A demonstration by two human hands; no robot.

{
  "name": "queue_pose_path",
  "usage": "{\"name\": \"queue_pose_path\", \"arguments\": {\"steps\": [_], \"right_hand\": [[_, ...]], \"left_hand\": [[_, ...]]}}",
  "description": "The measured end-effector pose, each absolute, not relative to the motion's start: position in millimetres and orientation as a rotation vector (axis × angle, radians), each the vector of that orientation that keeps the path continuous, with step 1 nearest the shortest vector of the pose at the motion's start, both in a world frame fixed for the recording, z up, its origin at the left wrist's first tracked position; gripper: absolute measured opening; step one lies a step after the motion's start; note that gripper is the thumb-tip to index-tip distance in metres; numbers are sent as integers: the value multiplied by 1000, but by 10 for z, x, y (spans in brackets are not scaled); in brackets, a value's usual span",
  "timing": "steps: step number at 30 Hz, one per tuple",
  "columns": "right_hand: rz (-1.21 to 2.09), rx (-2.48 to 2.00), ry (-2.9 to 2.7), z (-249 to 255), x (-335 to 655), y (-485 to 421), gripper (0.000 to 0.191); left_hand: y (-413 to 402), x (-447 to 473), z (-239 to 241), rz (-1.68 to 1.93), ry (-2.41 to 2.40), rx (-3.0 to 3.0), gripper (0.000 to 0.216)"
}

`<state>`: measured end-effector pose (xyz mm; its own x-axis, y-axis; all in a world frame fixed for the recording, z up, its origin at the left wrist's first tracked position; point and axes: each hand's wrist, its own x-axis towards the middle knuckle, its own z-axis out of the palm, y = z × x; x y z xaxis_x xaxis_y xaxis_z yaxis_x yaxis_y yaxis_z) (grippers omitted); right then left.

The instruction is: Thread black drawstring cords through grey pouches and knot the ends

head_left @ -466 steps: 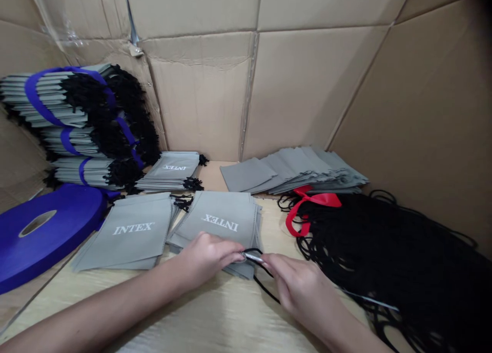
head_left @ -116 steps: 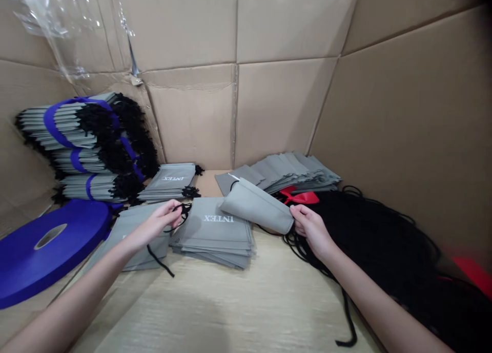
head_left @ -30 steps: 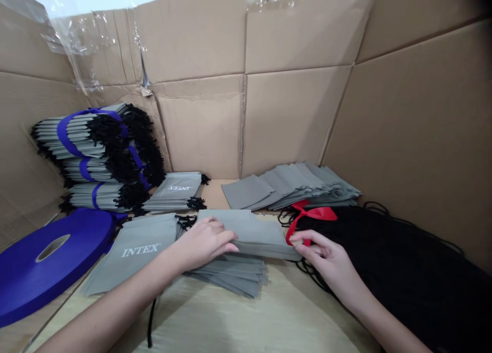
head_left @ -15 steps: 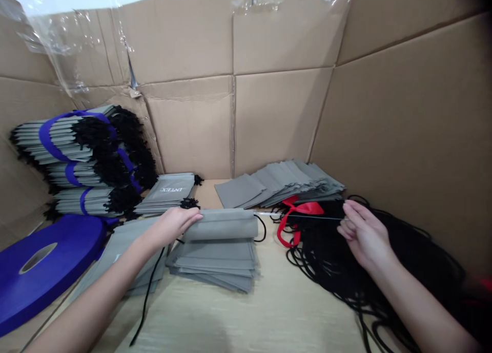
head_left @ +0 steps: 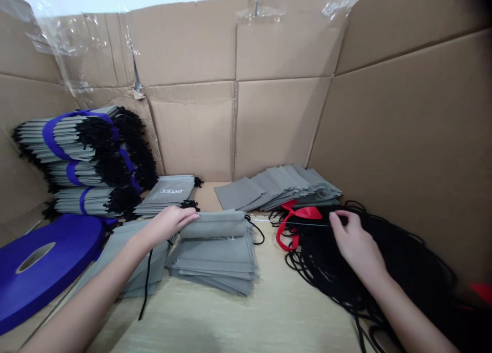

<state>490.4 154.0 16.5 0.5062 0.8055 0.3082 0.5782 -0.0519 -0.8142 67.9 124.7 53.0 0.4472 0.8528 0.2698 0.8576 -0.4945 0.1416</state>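
Observation:
My left hand [head_left: 171, 227] is closed on the top left of a grey fabric pouch [head_left: 213, 225], whose upper edge is folded over. Beneath it lies a stack of grey pouches [head_left: 215, 271]. A black cord [head_left: 146, 286] hangs down to the left of the pouch, and a black loop [head_left: 261, 232] shows at its right end. My right hand [head_left: 353, 240] pinches a thin metal wire [head_left: 295, 223], which stretches level to the pouch's right end. Below the right hand spreads a heap of black cords [head_left: 330, 271] with a red ribbon [head_left: 288, 230] around it.
A blue ribbon roll [head_left: 73, 255] lies at the left. Behind it are bundled pouches [head_left: 73, 138] tied with blue ribbon. Printed pouches [head_left: 169, 191] and fanned plain ones [head_left: 280, 186] lie at the back. Cardboard walls [head_left: 284, 112] enclose the table [head_left: 238, 322].
The black cord's tail on the left has become shorter and risen. My right hand has shifted slightly left with the wire, and the pouch's right end has also moved left.

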Motion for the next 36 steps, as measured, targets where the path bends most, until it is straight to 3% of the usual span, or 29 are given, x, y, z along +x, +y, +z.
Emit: {"name": "queue_pose_path", "arguments": {"steps": [4, 8, 11, 14, 18, 25, 31, 36], "right_hand": [[18, -2127, -1644, 347, 4721, 1336, 46], [-34, -1903, -1912, 429, 4191, 1159, 37], [-44, -1428, -2155, 340, 3822, 1215, 30], [356, -1273, -2168, 185, 3684, 1382, 18], [860, -1257, -2037, 105, 3783, 1508, 25], [1389, -996, -2054, 338, 3995, 1323, 35], [1185, -976, -2152, 324, 4063, 1316, 39], [572, -1236, -2391, 288, 4211, 1311, 34]], "left_hand": [[1223, 726, 534, -477, -1533, -2739, 38], [1218, 779, 510, -494, -1480, -2777, 38], [1233, 791, 472, -469, -1455, -2801, 39], [1243, 777, 442, -457, -1455, -2822, 39], [1263, 739, 419, -451, -1507, -2826, 40], [1286, 733, 372, -354, -1548, -2829, 43], [1247, 759, 377, -166, -1476, -2674, 45], [1115, 995, 424, -62, -1328, -2473, 42]]}}
